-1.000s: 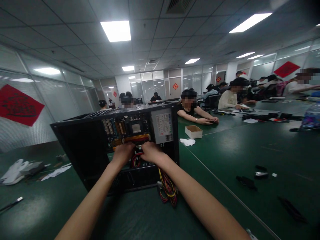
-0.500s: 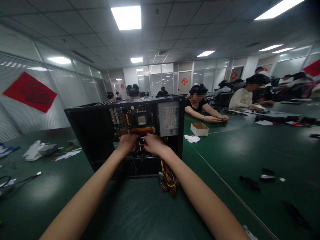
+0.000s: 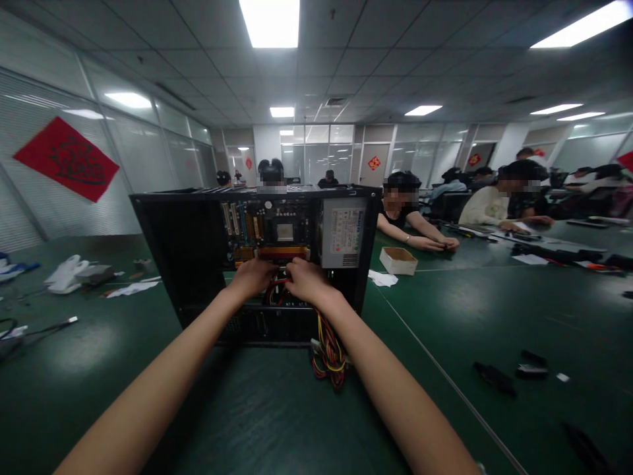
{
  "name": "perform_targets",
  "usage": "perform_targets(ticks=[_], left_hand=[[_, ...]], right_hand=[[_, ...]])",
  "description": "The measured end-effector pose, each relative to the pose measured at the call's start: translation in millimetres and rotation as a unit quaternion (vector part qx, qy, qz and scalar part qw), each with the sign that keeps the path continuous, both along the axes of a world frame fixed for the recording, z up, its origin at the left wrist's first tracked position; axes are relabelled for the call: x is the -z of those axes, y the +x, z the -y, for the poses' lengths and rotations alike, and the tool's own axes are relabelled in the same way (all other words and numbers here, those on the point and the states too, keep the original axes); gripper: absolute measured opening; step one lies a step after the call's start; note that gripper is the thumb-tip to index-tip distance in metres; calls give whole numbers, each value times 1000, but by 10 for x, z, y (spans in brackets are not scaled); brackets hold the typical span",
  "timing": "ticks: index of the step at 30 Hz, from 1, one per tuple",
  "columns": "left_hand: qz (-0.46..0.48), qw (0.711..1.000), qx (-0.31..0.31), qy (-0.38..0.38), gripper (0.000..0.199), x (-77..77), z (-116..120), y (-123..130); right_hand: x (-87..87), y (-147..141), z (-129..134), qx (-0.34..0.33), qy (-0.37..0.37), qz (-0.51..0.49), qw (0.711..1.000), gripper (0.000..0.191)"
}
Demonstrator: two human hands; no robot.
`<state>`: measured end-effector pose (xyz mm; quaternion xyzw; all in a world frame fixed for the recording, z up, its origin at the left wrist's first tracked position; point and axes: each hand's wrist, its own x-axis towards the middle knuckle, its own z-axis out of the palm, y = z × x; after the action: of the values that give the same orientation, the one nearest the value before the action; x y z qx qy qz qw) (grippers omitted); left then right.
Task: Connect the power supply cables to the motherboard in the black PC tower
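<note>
Had bare left hand (image 3: 253, 277) and bare right hand (image 3: 307, 280) inside black metal computer case (image 3: 178, 251), stood open-side-forward on green tabletop (image 3: 257, 409), probably for direct reach to lower edge of dark circuit board (image 3: 297, 223), couldn't tell grip.

Both arms showing bare, slanting inward from the lower edge and converging toward mid-view. Left arm (image 3: 153, 386) running up and rightward; right arm (image 3: 390, 386) running up and leftward, mirroring it. Left wrist (image 3: 233, 291) bending slightly inward; right wrist (image 3: 327, 293) lying about level with it. Left hand (image 3: 252, 278) showing its back, fingers (image 3: 268, 266) pointing in toward the other side. Right hand (image 3: 307, 282) also showing its back, fingers bending inward and down. Hands facing each other nearly level, standing near but apart, a narrow gap dividing them. Fingertips hiding in shadow and blur; grip unclear on both.
</note>
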<state>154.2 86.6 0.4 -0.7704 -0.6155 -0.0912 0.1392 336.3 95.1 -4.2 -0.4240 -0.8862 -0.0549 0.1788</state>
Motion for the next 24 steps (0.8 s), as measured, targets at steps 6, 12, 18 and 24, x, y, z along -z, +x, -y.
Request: perform_targets(ticks=[6,12,18,24], left_hand=[[3,1000,-27,8,38,-19,32,44],[8,999,-44,-5,39,-27,3,55],[26,999,-35,16,36,-16,27,53],[205,975,60,66,33,28,75,-56]], right_hand=[[41,-12,-28,-8,2,8,1000,22],[64,-27,-38,-10,10,5,1000,21],[87,-42,-52,6,28,-2,1000,19],[51,-52,-89,-20,92,-97,991,9]])
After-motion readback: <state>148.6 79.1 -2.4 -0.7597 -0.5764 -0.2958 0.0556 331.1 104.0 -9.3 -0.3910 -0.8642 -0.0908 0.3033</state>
